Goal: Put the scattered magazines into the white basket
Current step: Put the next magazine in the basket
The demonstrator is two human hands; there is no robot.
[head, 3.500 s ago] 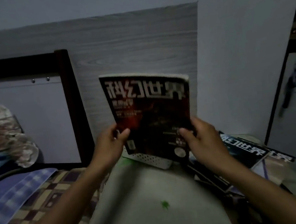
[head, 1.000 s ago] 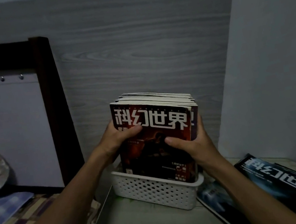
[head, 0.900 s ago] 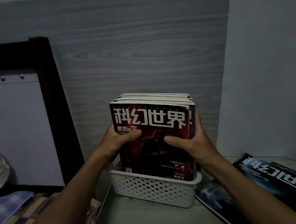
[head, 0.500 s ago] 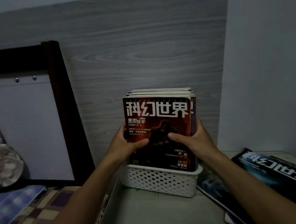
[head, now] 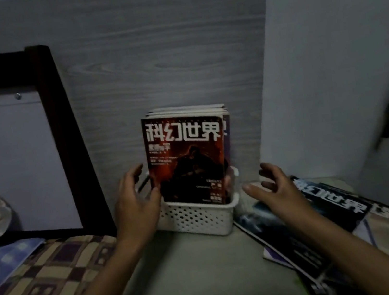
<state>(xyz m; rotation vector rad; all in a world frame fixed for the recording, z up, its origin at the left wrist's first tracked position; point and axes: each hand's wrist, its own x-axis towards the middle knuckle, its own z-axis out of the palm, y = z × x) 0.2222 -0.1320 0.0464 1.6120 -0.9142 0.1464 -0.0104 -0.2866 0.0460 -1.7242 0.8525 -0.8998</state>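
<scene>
Red-covered magazine (head: 188,163) stood upright at the front of a stack inside the white perforated plastic basket (head: 199,218) against the grey wood-grain panel (head: 161,51). Left hand (head: 136,204) hovered beside the basket, fingers spread, holding nothing. Right hand (head: 276,193) hovered open, empty, above dark loose magazines (head: 323,208) lying right of the basket.

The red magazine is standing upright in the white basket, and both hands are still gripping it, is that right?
Not quite. The red magazine does stand upright in the white basket, but the head view shows both hands open: the left hand beside its left edge, the right hand off to the right, gripping nothing.
</scene>
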